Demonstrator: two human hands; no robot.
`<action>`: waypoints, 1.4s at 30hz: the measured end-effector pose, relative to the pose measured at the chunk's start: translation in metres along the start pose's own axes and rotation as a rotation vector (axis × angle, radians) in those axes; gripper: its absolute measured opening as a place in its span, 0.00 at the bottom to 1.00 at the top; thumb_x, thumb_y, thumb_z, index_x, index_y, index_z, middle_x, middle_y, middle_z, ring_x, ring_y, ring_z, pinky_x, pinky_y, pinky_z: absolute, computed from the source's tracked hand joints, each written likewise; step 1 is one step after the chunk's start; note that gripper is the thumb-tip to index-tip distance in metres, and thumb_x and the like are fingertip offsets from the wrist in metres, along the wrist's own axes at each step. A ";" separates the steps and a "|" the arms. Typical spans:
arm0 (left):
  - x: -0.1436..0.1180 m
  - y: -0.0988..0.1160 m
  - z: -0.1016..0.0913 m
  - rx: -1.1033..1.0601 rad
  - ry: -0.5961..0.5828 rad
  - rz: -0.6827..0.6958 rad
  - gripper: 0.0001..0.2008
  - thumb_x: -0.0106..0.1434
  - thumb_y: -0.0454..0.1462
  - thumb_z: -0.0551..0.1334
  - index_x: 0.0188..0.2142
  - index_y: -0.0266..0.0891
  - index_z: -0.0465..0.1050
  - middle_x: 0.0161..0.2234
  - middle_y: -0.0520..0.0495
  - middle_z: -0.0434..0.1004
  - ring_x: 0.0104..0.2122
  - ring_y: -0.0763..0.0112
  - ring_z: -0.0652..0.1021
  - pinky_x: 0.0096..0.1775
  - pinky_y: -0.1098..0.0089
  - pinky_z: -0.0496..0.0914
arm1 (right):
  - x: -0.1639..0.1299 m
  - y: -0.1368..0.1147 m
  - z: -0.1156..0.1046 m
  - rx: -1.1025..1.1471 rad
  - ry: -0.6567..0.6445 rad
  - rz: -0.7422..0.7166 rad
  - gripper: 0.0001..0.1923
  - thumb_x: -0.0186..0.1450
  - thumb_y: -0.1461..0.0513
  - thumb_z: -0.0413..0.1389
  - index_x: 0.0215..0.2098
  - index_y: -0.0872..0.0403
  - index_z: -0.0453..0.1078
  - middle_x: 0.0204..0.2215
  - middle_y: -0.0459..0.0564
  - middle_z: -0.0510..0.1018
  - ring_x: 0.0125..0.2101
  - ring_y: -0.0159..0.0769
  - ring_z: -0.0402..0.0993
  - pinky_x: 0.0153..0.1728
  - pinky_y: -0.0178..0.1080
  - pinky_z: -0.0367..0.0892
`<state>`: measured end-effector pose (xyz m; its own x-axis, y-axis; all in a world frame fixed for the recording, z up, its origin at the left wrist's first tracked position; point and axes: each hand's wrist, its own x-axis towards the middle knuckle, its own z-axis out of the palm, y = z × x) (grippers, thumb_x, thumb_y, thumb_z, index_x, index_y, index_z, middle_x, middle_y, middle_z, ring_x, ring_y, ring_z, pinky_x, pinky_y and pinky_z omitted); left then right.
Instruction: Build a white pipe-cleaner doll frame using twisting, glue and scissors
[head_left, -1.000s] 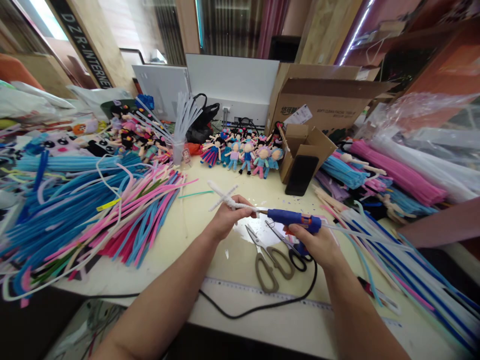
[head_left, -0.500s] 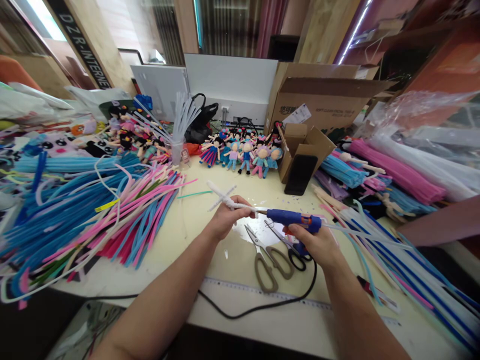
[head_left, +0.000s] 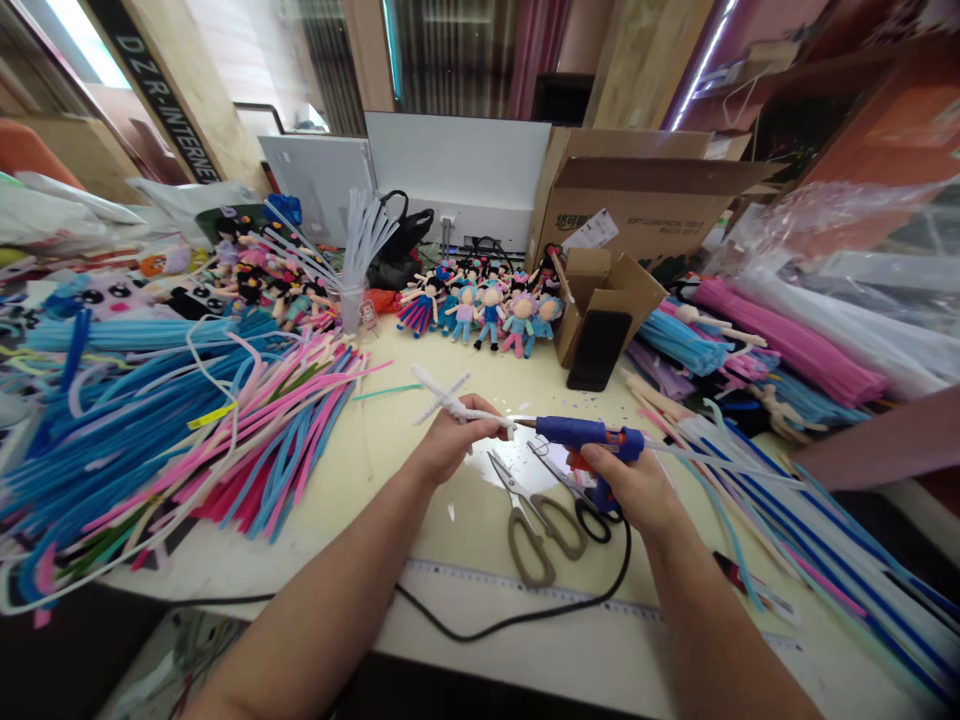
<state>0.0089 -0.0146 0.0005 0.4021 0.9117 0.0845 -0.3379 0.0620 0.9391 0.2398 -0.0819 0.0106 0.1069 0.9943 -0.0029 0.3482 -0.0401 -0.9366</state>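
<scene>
Two cardboard boxes: big one (head_left: 637,200) at back, small one (head_left: 604,290) w/ dark phone leaning on it. Clear cup (head_left: 351,305) holds white sticks. Left hand (head_left: 450,445) grips fuzzy white pipe-cleaner figure (head_left: 450,398); right hand (head_left: 634,490) grips blue glue gun (head_left: 581,435), nozzle at figure. Scissors (head_left: 536,515) on bench (head_left: 420,480) below, fuzzy pipe-cleaner piles either side.

Two hands, left hand (head_left: 448,450) and right hand (head_left: 634,488); one blue glue gun (head_left: 581,433), one white pipe-cleaner figure (head_left: 451,398). Two pairs of scissors (head_left: 536,515), one ruler (head_left: 525,588), one phone (head_left: 598,350), two cardboard boxes (head_left: 637,195). Center-frame doll row (head_left: 487,305): roughly eight, overlapping; pipe-cleaner piles (head_left: 187,420) too many to count.
</scene>
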 end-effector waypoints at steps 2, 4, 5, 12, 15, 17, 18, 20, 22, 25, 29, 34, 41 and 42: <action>0.000 0.000 0.000 -0.004 -0.001 0.000 0.07 0.51 0.35 0.66 0.28 0.36 0.70 0.26 0.47 0.78 0.29 0.69 0.77 0.34 0.69 0.67 | 0.000 0.003 -0.001 0.028 -0.009 -0.009 0.15 0.57 0.51 0.56 0.28 0.53 0.76 0.25 0.49 0.79 0.27 0.39 0.73 0.26 0.38 0.66; 0.000 0.001 0.001 -0.005 -0.001 0.005 0.07 0.51 0.35 0.66 0.28 0.35 0.70 0.25 0.47 0.78 0.28 0.70 0.77 0.34 0.69 0.67 | 0.000 0.004 -0.001 0.038 -0.015 0.012 0.15 0.56 0.51 0.57 0.28 0.53 0.76 0.24 0.49 0.79 0.26 0.39 0.73 0.25 0.38 0.66; 0.000 0.002 0.001 -0.006 -0.002 0.007 0.07 0.51 0.35 0.66 0.28 0.35 0.70 0.25 0.47 0.78 0.28 0.70 0.77 0.34 0.69 0.67 | 0.000 0.004 -0.001 0.038 -0.018 0.024 0.15 0.56 0.51 0.57 0.28 0.54 0.76 0.24 0.49 0.78 0.26 0.39 0.73 0.24 0.37 0.66; 0.000 0.002 0.001 -0.031 -0.010 0.011 0.07 0.51 0.36 0.66 0.28 0.35 0.70 0.24 0.47 0.77 0.28 0.70 0.76 0.35 0.69 0.67 | 0.001 0.001 0.000 0.032 -0.050 -0.016 0.15 0.56 0.51 0.57 0.26 0.54 0.75 0.23 0.49 0.78 0.28 0.40 0.74 0.24 0.36 0.66; 0.000 0.001 0.001 -0.037 -0.015 0.011 0.07 0.51 0.36 0.66 0.28 0.35 0.70 0.25 0.47 0.77 0.28 0.70 0.76 0.35 0.69 0.67 | 0.001 -0.002 0.000 0.022 -0.052 -0.018 0.15 0.56 0.51 0.57 0.25 0.54 0.75 0.23 0.49 0.78 0.27 0.39 0.73 0.23 0.36 0.65; 0.000 0.001 0.001 -0.035 -0.017 0.010 0.07 0.51 0.35 0.66 0.28 0.35 0.70 0.25 0.47 0.78 0.28 0.70 0.77 0.35 0.69 0.67 | 0.001 -0.002 0.000 0.015 -0.031 0.008 0.15 0.56 0.51 0.57 0.26 0.55 0.75 0.22 0.49 0.77 0.25 0.38 0.73 0.21 0.35 0.65; 0.000 0.001 0.001 -0.034 -0.015 0.008 0.07 0.51 0.36 0.66 0.28 0.35 0.70 0.25 0.47 0.78 0.28 0.70 0.77 0.34 0.69 0.67 | 0.001 -0.002 0.000 0.011 -0.020 0.023 0.15 0.55 0.51 0.57 0.26 0.55 0.75 0.21 0.49 0.77 0.24 0.38 0.72 0.21 0.35 0.64; 0.000 0.001 0.001 -0.029 -0.008 0.003 0.08 0.50 0.36 0.66 0.28 0.35 0.70 0.25 0.47 0.78 0.28 0.69 0.77 0.34 0.69 0.67 | 0.001 -0.001 0.000 0.011 -0.009 0.039 0.16 0.55 0.51 0.57 0.27 0.55 0.76 0.21 0.49 0.77 0.23 0.38 0.72 0.20 0.35 0.64; 0.000 0.001 0.001 -0.024 0.001 0.001 0.08 0.50 0.36 0.67 0.27 0.35 0.70 0.25 0.47 0.78 0.28 0.69 0.77 0.34 0.68 0.68 | 0.001 0.000 0.000 0.019 -0.007 0.040 0.16 0.56 0.51 0.57 0.27 0.55 0.76 0.21 0.49 0.77 0.23 0.38 0.72 0.20 0.35 0.64; 0.000 0.001 0.001 -0.016 0.003 -0.003 0.08 0.50 0.36 0.67 0.27 0.35 0.70 0.25 0.46 0.78 0.28 0.68 0.77 0.34 0.68 0.68 | 0.002 0.002 0.000 0.021 -0.008 0.041 0.16 0.56 0.50 0.57 0.27 0.55 0.76 0.22 0.50 0.78 0.23 0.38 0.72 0.20 0.35 0.64; 0.000 0.001 0.001 -0.023 -0.005 -0.010 0.08 0.50 0.36 0.67 0.28 0.35 0.70 0.26 0.46 0.78 0.28 0.68 0.77 0.33 0.68 0.68 | 0.003 0.004 0.001 0.045 0.002 0.026 0.17 0.56 0.50 0.57 0.28 0.56 0.76 0.24 0.50 0.78 0.24 0.38 0.72 0.23 0.36 0.65; 0.000 0.001 0.000 -0.027 -0.017 0.001 0.08 0.50 0.36 0.66 0.28 0.35 0.70 0.26 0.46 0.78 0.28 0.69 0.77 0.34 0.69 0.68 | 0.003 0.005 0.000 0.058 -0.008 0.041 0.17 0.56 0.50 0.58 0.28 0.56 0.76 0.23 0.51 0.78 0.25 0.39 0.73 0.24 0.37 0.66; 0.000 0.001 0.000 -0.027 -0.019 -0.002 0.09 0.51 0.37 0.66 0.29 0.35 0.70 0.26 0.45 0.78 0.29 0.68 0.77 0.34 0.68 0.68 | 0.004 0.008 0.000 0.065 -0.007 0.020 0.17 0.57 0.50 0.57 0.26 0.56 0.75 0.24 0.50 0.78 0.24 0.38 0.72 0.24 0.36 0.66; 0.000 0.001 0.000 -0.027 -0.020 0.000 0.08 0.51 0.37 0.66 0.29 0.35 0.70 0.26 0.46 0.78 0.28 0.68 0.77 0.34 0.68 0.68 | 0.004 0.009 0.000 0.059 -0.012 0.024 0.17 0.57 0.50 0.57 0.26 0.56 0.75 0.23 0.50 0.78 0.24 0.37 0.72 0.22 0.36 0.65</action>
<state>0.0084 -0.0148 0.0017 0.4190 0.9034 0.0911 -0.3607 0.0735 0.9298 0.2432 -0.0788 0.0025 0.1030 0.9942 -0.0293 0.2899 -0.0582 -0.9553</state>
